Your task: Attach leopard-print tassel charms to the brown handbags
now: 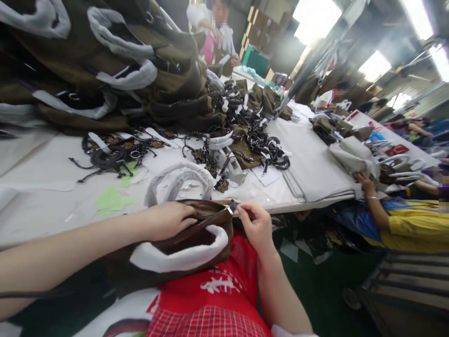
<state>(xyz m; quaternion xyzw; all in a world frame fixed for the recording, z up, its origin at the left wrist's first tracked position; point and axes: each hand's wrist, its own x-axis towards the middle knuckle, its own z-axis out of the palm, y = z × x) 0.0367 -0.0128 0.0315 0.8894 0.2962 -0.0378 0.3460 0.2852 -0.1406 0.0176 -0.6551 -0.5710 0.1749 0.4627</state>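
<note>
A dark olive-brown handbag [196,255] rests on my lap against the table edge, its zipped top gaping. Its handles [182,257] are wrapped in white padding. My left hand [171,221] reaches over the near side, fingers curled into the opening and holding the bag's edge; the fingertips are partly hidden. At the bag's right end, my right hand [257,223] pinches the small dark end of the zipper [231,206] between thumb and fingers. A silver zipper pull shows just left of those fingertips.
Several similar bags [175,84] are piled at the back left. Black straps and cords [108,157] and green paper scraps [114,201] lie on the white table [42,187]. A co-worker in a yellow sleeve [417,224] handles material at the right, above a metal cart [414,285].
</note>
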